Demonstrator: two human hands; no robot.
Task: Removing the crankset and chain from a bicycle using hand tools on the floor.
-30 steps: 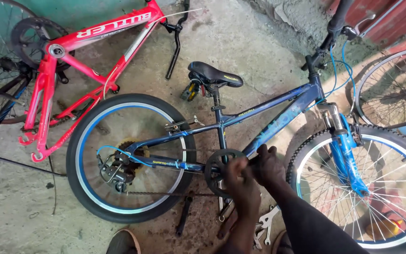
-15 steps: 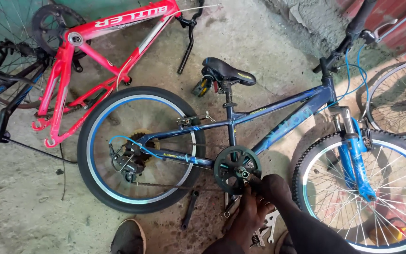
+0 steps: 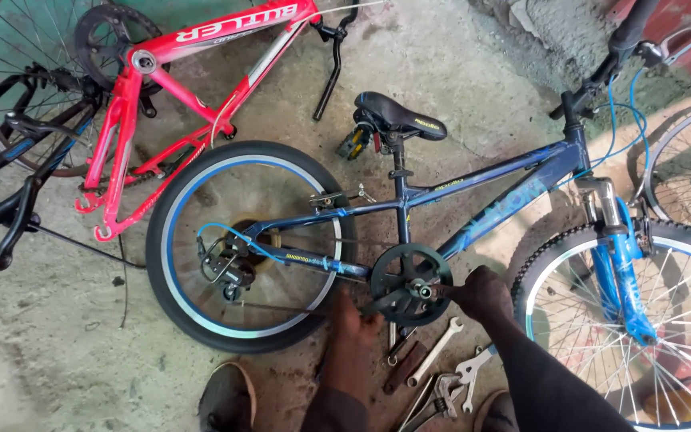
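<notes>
A blue bicycle [image 3: 481, 212] stands on the concrete with its black chainring [image 3: 409, 276] facing me. My left hand [image 3: 353, 320] is below and left of the chainring, its fingers closed around the black crank arm [image 3: 384, 302]. My right hand [image 3: 483, 292] is just right of the chainring, gripping a short dark tool [image 3: 440, 292] that meets the crank axle [image 3: 423, 291]. The tool's shape is mostly hidden by my fingers. The rear wheel [image 3: 201, 320] and derailleur [image 3: 229, 272] are to the left of my hands.
Spanners [image 3: 435, 352] and pliers [image 3: 441, 396] lie on the ground under the crank, between my shoes [image 3: 229, 396]. A red bicycle frame [image 3: 201, 72] lies at the top left, a black bike [image 3: 1, 200] at the far left. Another wheel [image 3: 681, 160] stands at the right.
The view has shifted, so the bike sits higher and further right. My hands, close together at the crank before, are now apart, the left one lower left of the chainring.
</notes>
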